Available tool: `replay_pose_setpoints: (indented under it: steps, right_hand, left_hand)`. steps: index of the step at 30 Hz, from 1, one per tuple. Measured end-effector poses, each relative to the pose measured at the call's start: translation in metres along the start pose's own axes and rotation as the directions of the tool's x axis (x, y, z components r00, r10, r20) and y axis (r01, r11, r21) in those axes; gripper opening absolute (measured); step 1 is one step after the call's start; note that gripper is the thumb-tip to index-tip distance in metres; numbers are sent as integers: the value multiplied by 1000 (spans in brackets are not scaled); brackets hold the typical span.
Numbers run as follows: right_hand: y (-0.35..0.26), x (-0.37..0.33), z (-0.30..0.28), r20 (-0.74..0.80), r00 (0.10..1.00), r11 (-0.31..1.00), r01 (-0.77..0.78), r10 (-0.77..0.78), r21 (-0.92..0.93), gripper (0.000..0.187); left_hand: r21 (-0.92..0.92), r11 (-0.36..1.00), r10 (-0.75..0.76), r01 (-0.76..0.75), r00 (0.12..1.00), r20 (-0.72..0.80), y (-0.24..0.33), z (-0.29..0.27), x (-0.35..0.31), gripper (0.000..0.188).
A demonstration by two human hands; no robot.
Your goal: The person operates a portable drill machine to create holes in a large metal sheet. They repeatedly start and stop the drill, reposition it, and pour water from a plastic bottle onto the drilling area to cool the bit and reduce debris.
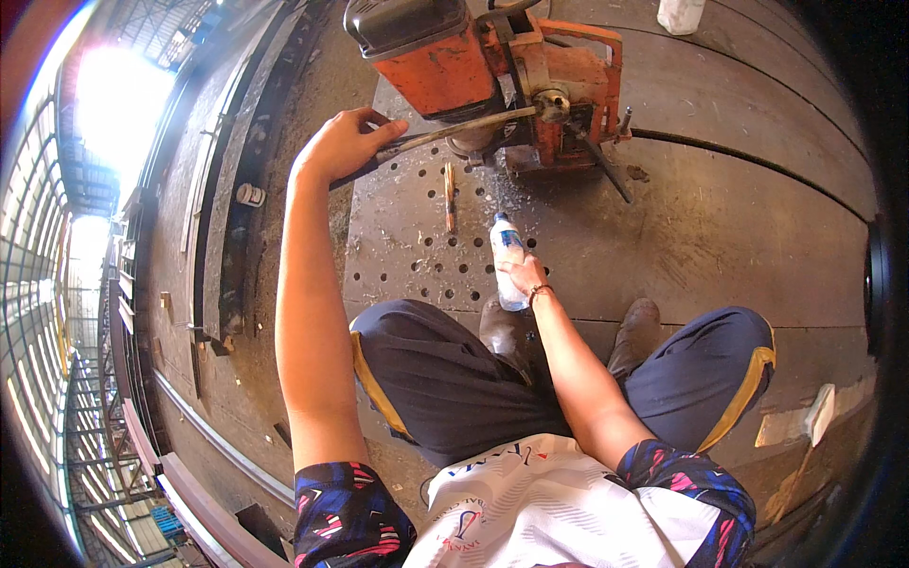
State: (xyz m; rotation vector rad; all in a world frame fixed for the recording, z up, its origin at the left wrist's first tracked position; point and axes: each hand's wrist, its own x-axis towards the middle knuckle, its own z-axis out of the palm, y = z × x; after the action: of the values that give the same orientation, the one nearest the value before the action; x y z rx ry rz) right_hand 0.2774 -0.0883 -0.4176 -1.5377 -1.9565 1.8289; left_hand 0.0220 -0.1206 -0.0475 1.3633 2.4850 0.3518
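Observation:
My left hand is on the outer end of a long feed lever, its fingers partly hidden. The lever runs to the hub of an orange magnetic drill standing on a metal plate. In my right hand is a clear plastic bottle with a blue label, tilted with its neck toward the drill's lower end. The cutter is mostly hidden behind the lever and drill body. Metal shavings and wet-looking spots lie below it. A narrow brush-like stick rests on the plate beside several drilled holes.
A black cable leaves the drill toward the right. A white container stands at the far right, and a small white tub lies left near long steel beams. My boots are close to the holes.

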Motion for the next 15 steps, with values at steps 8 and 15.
replay_pose_setpoints:
  steps: [8, 15]
  right_hand:
    - [1, 0, -1, -16, 1000, 1000, 17, -16, 22, 52]
    - [-7, -7, -3, -11, 1000, 1000, 9, -9, 19, 51]
  left_hand:
    - [0, 1000, -3, 3, 1000, 14, 0, 0, 1, 70]
    - [20, 1000, -11, 11, 1000, 7, 1, 0, -3, 65]
